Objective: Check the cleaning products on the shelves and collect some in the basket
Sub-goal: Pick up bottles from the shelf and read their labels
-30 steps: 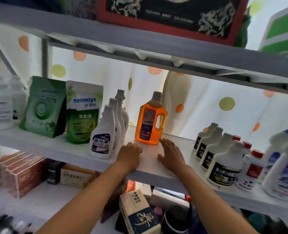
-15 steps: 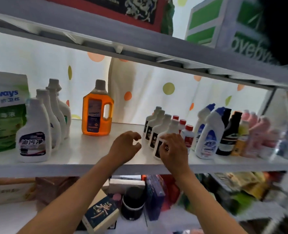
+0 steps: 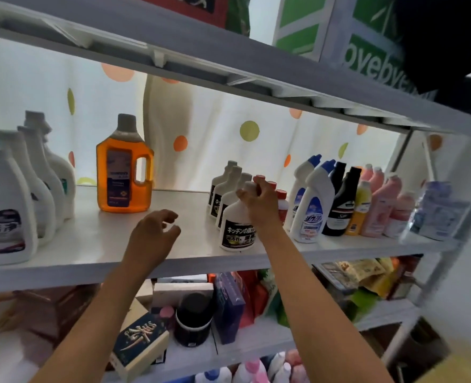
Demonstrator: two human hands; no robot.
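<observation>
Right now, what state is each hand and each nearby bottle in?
Right hand: grips the neck of the front white bottle.
Front white bottle: upright on the shelf, capped.
Left hand: fingers loosely curled, holds nothing.
Orange jug: upright, capped, untouched.

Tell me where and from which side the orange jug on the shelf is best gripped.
Probably by its handle loop, on the jug's right side. The orange jug stands upright with bare shelf in front and to its right, so the empty left hand could come in from the front-right and curl through.
</observation>
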